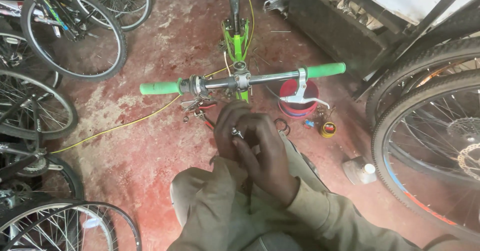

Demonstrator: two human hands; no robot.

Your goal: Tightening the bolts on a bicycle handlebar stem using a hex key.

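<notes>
Small silvery fitting (236,131), perhaps a bolt

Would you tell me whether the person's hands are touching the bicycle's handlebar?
Apart: the head view shows red floor between the clasped hands, which pinch a small metal part, and the handlebar.

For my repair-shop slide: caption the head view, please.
Both hands pinch a small shiny metal fitting below a green-gripped silver bicycle handlebar on a red concrete floor.

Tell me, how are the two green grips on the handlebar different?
The right grip sits higher in the picture than the left grip. The right grip has a silver brake lever beside it; the left grip has a dark shifter clamp instead. Both are green and sit on the bar's ends.
</notes>
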